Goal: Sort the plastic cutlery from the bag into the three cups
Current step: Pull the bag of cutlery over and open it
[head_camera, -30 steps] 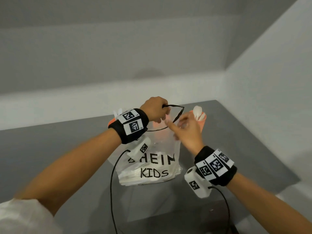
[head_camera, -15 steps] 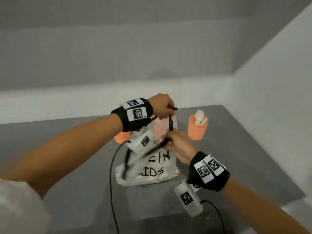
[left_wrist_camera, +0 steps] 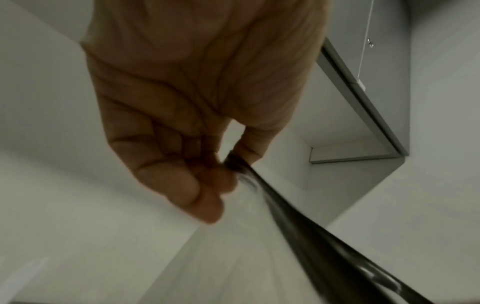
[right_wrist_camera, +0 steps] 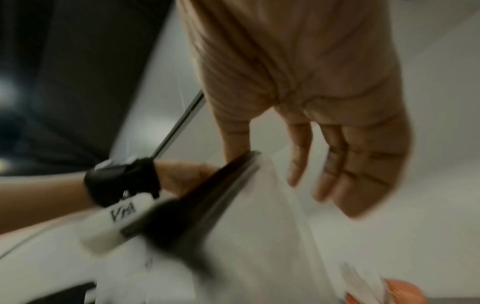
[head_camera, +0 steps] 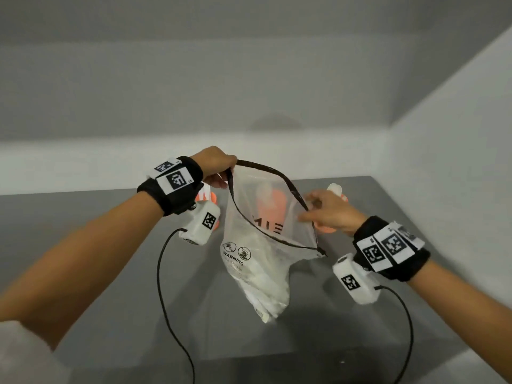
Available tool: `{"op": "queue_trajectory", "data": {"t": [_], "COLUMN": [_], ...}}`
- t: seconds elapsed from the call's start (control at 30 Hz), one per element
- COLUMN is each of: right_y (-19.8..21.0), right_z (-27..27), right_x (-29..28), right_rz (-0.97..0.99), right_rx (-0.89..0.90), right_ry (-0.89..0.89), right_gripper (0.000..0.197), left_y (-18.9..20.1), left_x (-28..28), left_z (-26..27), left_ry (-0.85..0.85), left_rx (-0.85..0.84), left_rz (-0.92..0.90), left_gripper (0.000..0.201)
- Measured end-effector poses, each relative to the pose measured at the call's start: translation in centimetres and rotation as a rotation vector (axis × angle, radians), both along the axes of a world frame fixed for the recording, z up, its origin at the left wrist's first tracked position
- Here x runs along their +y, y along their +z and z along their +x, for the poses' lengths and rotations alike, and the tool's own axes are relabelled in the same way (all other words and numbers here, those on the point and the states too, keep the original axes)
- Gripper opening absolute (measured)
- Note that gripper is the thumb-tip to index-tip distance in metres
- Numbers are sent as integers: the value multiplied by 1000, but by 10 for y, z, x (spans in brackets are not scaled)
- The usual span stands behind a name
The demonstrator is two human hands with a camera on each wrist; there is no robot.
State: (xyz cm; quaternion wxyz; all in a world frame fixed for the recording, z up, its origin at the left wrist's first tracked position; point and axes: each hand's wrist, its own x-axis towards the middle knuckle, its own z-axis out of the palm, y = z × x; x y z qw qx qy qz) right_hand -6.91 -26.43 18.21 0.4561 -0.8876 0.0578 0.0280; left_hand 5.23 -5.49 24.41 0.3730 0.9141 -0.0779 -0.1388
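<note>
A translucent plastic bag (head_camera: 249, 239) with a black zip rim hangs between my hands, its mouth pulled wide. My left hand (head_camera: 221, 169) pinches the rim's far left corner; in the left wrist view its fingertips (left_wrist_camera: 207, 185) clamp the black rim (left_wrist_camera: 298, 226). My right hand (head_camera: 313, 209) pinches the rim's right side, and the right wrist view shows this hand (right_wrist_camera: 262, 168) with thumb and fingers on either side of the film. White plastic cutlery (head_camera: 266, 284) lies bunched in the bag's bottom. Three orange cups stand behind: one (head_camera: 212, 198) by my left wrist, one (head_camera: 273, 206) seen through the bag, one (head_camera: 328, 231) behind my right hand.
The grey table (head_camera: 83, 245) ends at white walls behind and to the right. A white spoon (head_camera: 333, 187) sticks out of the right cup. Black cables (head_camera: 160, 273) trail from both wrist cameras across the table toward me.
My right hand has drawn the rim to the right, so the bag's mouth now gapes. The bag has turned, showing its warning label, with the cutlery sagging lower.
</note>
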Motion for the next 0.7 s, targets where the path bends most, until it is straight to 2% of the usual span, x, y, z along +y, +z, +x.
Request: {"op": "queue_trajectory", "data": {"t": [0.07, 0.1, 0.17, 0.2, 0.23, 0.33, 0.43, 0.53, 0.63, 0.7], "right_y": [-17, -25, -36, -40, -42, -40, -30, -21, -17, -13], "right_z": [-10, -15, -24, -26, -27, -23, -15, -5, 9, 16], "right_x": [-1, 0, 3, 4, 4, 2, -7, -13, -16, -14], "right_rz": [-187, -184, -95, -25, 73, 515, 928, 1140, 1309, 1394], "right_rx": [208, 316, 467, 500, 504, 381, 209, 105, 39, 40], "right_ry": [82, 118, 159, 152, 120, -83, -259, -401, -522, -552], "right_gripper": [22, 27, 29, 28, 26, 20, 21, 23, 22, 23], "left_y": [-6, -9, -14, -16, -18, -25, -38, -59, -75, -80], "left_x": [5, 7, 8, 9, 8, 6, 8, 13, 20, 23], "left_z": [4, 6, 6, 6, 6, 2, -5, -20, -38, -47], "left_ry": [-2, -1, 17, 14, -7, -127, -144, -122, -12, -84], "left_rx": [-18, -56, -123, -133, -122, -79, -55, 34, 177, 164], "left_rz": [27, 42, 31, 8, -11, 0, 38, -28, -292, -267], "left_gripper": [22, 20, 6, 6, 16, 24, 30, 30, 28, 32]}}
